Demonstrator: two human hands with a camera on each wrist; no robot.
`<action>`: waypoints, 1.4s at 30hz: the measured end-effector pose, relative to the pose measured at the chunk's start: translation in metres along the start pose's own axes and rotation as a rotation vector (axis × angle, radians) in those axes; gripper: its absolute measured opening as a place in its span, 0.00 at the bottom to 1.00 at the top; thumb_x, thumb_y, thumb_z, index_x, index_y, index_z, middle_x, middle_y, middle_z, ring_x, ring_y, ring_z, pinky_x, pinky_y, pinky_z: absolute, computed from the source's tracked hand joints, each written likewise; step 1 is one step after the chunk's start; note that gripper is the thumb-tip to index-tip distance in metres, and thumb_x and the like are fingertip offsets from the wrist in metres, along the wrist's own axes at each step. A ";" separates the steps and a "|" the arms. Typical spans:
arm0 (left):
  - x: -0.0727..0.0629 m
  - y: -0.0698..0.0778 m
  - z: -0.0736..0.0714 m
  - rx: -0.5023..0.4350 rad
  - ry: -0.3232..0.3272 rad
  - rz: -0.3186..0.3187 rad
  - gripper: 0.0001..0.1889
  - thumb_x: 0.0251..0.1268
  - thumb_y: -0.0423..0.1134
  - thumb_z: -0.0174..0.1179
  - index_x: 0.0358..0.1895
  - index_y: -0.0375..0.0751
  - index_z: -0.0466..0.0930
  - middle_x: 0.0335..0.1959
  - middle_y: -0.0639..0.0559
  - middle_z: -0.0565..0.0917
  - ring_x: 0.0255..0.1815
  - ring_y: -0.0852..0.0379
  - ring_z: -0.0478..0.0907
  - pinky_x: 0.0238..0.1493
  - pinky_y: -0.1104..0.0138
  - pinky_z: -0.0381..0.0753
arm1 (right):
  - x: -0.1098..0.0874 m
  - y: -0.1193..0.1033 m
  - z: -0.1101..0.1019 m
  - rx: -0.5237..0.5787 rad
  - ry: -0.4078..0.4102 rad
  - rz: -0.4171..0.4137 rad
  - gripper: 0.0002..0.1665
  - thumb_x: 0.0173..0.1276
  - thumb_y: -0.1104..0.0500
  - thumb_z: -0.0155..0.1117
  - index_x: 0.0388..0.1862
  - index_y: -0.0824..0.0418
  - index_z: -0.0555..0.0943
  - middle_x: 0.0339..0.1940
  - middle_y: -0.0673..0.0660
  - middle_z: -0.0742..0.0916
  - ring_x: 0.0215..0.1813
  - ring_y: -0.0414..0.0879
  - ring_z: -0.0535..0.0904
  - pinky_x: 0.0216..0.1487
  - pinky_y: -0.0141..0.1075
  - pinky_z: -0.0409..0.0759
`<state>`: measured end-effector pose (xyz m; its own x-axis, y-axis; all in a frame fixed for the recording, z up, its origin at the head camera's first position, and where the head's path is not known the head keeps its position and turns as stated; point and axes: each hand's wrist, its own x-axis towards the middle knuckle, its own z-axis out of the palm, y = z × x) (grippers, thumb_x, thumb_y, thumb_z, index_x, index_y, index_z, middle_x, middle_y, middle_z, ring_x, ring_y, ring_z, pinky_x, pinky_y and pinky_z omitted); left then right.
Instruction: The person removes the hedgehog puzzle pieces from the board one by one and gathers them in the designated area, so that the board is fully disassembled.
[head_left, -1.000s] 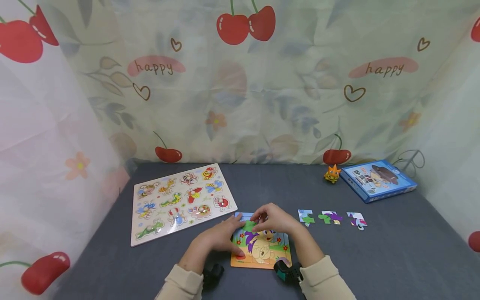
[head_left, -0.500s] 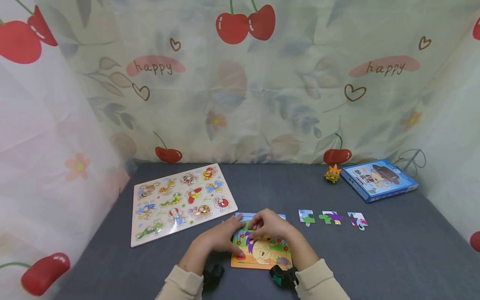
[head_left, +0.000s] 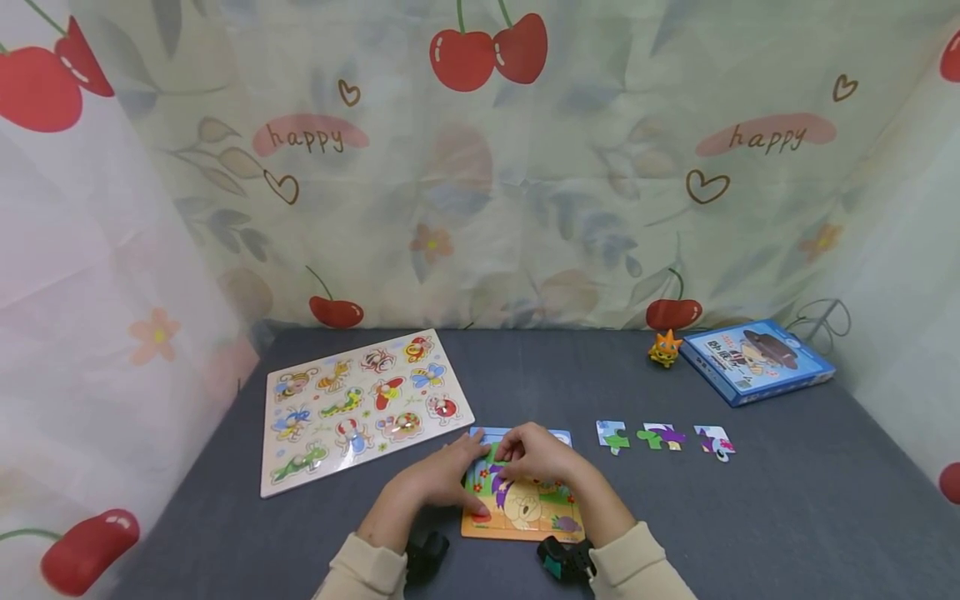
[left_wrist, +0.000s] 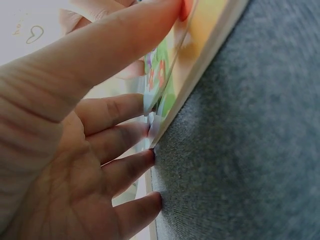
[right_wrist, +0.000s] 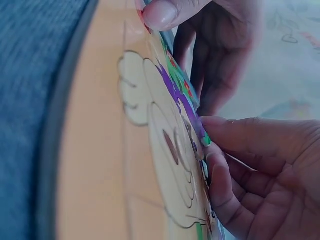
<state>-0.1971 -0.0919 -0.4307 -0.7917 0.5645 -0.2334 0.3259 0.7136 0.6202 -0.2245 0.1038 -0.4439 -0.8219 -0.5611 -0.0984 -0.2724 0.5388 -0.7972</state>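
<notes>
A hedgehog jigsaw puzzle (head_left: 517,525) in a shallow board lies before the person. The left hand (head_left: 442,471) steadies its left side. In the left wrist view the thumb (left_wrist: 110,47) presses on the face, while the other fingers (left_wrist: 125,170) stretch along the edge with tips at the table. Over the upper middle, the right hand (head_left: 546,457) pinches a jigsaw piece (right_wrist: 206,139) between thumb and index finger, low against the picture. Green and purple show on that piece; the fingers cover most of it.
Three loose jigsaw pieces lie in a row to the right: a blue one (head_left: 612,433), a green-purple one (head_left: 663,435) and a white-purple one (head_left: 715,442). An insect peg board (head_left: 360,408) stands near on the left. An orange figurine (head_left: 664,348) and blue box (head_left: 757,362) are back right.
The right hand has shifted slightly down and toward the person over the puzzle, covering the hedgehog's face. The left hand has stayed in place, and the loose pieces have not moved.
</notes>
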 end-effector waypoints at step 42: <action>0.001 0.004 0.001 -0.010 -0.004 -0.042 0.43 0.47 0.46 0.71 0.68 0.37 0.62 0.75 0.41 0.52 0.76 0.43 0.44 0.72 0.47 0.48 | 0.000 0.012 -0.007 0.324 -0.109 0.071 0.08 0.59 0.66 0.65 0.37 0.70 0.80 0.22 0.49 0.83 0.23 0.37 0.74 0.25 0.28 0.71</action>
<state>-0.1962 -0.0878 -0.4298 -0.8026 0.5360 -0.2619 0.2876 0.7323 0.6173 -0.2311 0.1150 -0.4494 -0.7700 -0.6028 -0.2090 -0.0296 0.3610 -0.9321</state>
